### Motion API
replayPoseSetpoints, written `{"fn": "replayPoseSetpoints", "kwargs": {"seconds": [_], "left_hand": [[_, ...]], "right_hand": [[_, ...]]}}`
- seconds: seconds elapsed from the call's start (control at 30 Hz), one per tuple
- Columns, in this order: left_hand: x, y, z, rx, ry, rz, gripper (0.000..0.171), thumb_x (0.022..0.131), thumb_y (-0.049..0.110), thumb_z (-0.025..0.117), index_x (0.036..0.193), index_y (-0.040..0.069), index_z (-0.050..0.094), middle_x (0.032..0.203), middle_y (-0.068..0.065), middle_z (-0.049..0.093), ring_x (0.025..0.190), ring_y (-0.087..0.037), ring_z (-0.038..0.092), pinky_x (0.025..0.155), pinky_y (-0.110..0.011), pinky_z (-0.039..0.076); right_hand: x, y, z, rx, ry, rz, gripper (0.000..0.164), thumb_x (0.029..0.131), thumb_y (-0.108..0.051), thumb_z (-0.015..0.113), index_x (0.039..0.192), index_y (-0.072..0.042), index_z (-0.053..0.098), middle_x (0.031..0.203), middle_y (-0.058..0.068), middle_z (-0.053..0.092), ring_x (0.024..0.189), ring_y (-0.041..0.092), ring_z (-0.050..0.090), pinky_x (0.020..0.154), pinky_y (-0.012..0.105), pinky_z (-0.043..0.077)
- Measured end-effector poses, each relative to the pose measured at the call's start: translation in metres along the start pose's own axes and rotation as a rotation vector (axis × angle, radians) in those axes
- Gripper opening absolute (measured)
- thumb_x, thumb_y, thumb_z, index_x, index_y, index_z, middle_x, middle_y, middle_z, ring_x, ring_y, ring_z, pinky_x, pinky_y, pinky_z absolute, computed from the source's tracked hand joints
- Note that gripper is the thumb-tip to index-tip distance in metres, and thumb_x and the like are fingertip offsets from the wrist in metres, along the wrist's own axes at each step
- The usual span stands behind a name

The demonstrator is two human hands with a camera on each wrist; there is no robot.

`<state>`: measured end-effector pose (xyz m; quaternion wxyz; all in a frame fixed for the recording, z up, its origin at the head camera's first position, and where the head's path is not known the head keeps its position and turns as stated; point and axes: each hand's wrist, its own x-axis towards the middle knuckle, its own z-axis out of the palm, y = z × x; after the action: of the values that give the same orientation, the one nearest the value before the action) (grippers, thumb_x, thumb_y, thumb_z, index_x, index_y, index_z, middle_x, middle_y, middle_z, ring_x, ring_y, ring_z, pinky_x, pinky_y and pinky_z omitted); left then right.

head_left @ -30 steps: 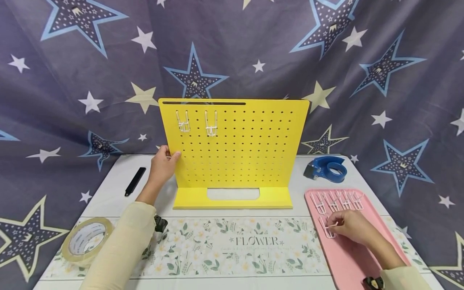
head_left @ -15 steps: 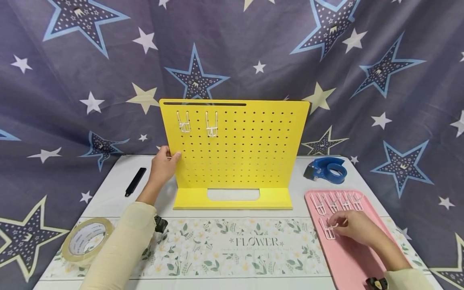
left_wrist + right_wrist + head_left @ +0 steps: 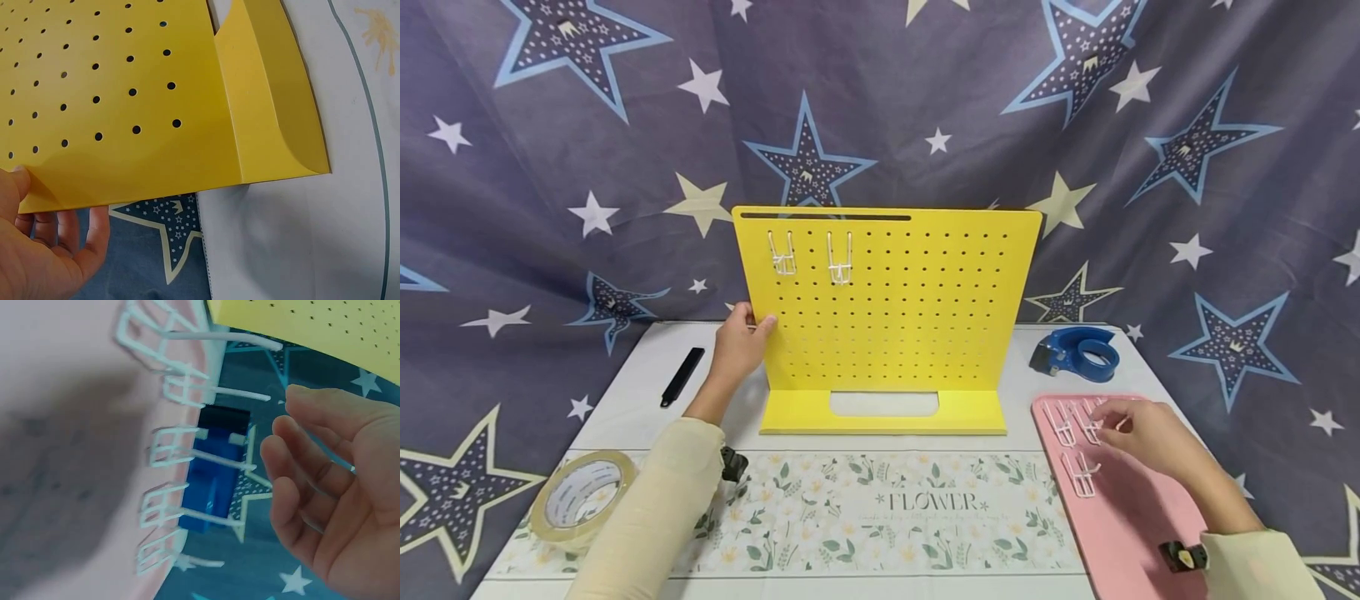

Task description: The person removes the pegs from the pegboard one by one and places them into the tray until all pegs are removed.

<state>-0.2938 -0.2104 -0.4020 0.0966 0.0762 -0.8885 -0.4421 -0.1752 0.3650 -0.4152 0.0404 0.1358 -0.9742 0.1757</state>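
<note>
A yellow pegboard (image 3: 902, 333) stands upright on its base, with two white wire hooks (image 3: 840, 272) hung near its top left. My left hand (image 3: 736, 346) grips the board's left edge; in the left wrist view the thumb (image 3: 19, 181) lies on its front and the other fingers are behind. On the right, several more white hooks lie on a pink tray (image 3: 1142, 533). One hook (image 3: 1082, 482) lies nearer than the back row (image 3: 169, 447). My right hand (image 3: 1146, 437) hovers over that row, fingers loosely bent, nothing held, and hides some hooks from the head view.
Behind the tray sits a blue tape dispenser (image 3: 1075, 354). A black strip-shaped object (image 3: 682, 377) lies left of the board, and a large tape roll (image 3: 582, 500) is beside my left forearm. A star-patterned curtain (image 3: 880, 108) hangs behind the table.
My right hand has let go of the nearer hook, leaving it on the tray, and moved up and away toward the back row. My left hand keeps its grip on the board.
</note>
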Motion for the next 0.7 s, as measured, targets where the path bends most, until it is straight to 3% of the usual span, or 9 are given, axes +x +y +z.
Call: {"fn": "replayPoseSetpoints", "kwargs": {"seconds": [0.43,0.7], "left_hand": [[0.001,-0.003,0.000,0.004,-0.011,0.010,0.039,0.107,0.034,0.051,0.131,0.003,0.048,0.133,-0.021,0.060,0.120,-0.036,0.061,0.092,-0.045,0.052],[0.002,-0.002,0.001,0.002,-0.008,0.005,0.040,0.107,0.035,0.051,0.130,0.003,0.048,0.132,-0.020,0.061,0.119,-0.035,0.061,0.091,-0.043,0.052]], "right_hand": [[0.041,-0.043,-0.017,-0.036,-0.005,-0.083,0.018,0.089,-0.015,0.075,0.107,-0.010,0.075,0.086,-0.002,0.073,0.077,0.013,0.064,0.065,0.031,0.052],[0.067,-0.078,-0.019,-0.018,0.005,-0.149,0.018,0.091,-0.015,0.075,0.109,-0.011,0.076,0.092,0.000,0.075,0.080,0.014,0.066,0.070,0.037,0.057]]}}
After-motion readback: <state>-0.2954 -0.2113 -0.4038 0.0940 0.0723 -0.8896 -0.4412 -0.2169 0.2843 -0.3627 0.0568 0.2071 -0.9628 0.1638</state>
